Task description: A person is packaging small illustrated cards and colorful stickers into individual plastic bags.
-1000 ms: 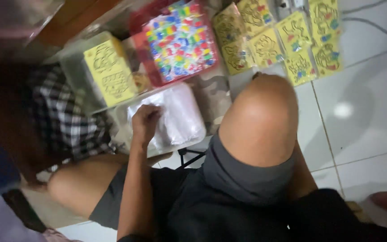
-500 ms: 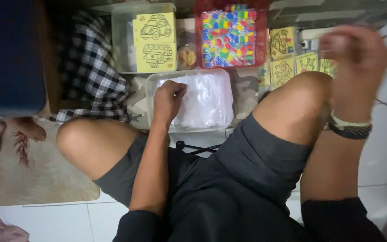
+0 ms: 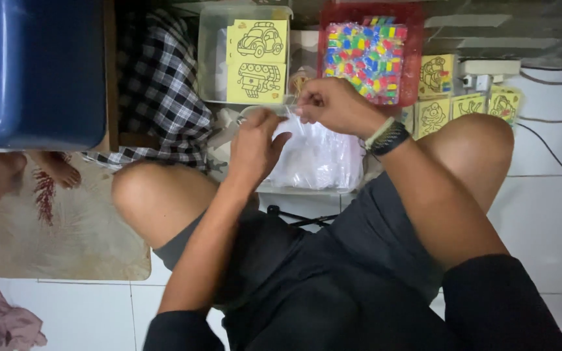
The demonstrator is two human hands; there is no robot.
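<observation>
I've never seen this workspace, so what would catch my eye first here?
Both hands meet mid-frame: the left hand and right hand pinch a clear plastic bag over a pile. Behind them sit yellow picture cards in a clear tub and a red tray of coloured pieces.

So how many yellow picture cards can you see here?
6: two stacked in the clear bin, a car above a robot; four right of the red tray. More may be hidden.

A home floor: white tiles [image 3: 541, 221], a worn mat [image 3: 53, 240], checked cloth [image 3: 164, 97], and trays of craft cards [image 3: 255, 62].
</observation>
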